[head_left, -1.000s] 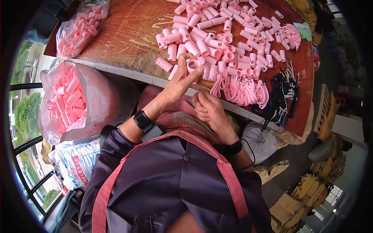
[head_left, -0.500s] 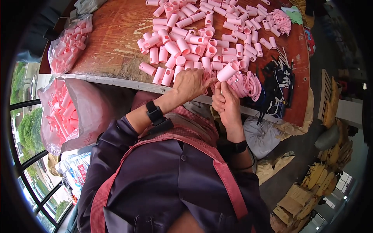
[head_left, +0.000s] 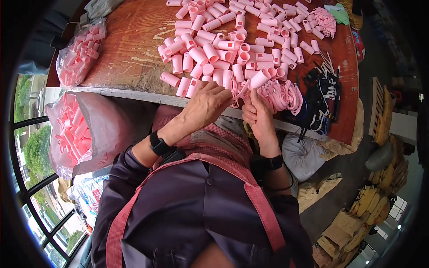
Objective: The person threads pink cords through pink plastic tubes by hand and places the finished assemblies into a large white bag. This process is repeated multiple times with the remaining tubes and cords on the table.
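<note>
My right hand (head_left: 260, 115) holds a short pink plastic tube (head_left: 260, 79) at the table's near edge, thumb along its lower end. To its left, my left hand (head_left: 206, 102) is closed, fingertips pinched on a pink cord (head_left: 242, 93) that runs toward the tube. The exact grip is partly hidden by the fingers. Just right of the held tube lies a bundle of pink cords (head_left: 289, 98). A large heap of similar pink tubes (head_left: 210, 52), several with oval cutouts, spreads beyond both hands.
Black and white cords (head_left: 319, 96) lie on the wooden table (head_left: 129, 49) at the right. A clear bag of pink tubes (head_left: 80, 56) rests at its left end. Below hangs an open bag of corded pink pieces (head_left: 73, 129). Another pink cord bundle (head_left: 324, 22) sits far right.
My left hand has drawn back a little to the left and toward me, its fingers closer together. My right hand stays nearly in place, with the tube tilted slightly differently.
</note>
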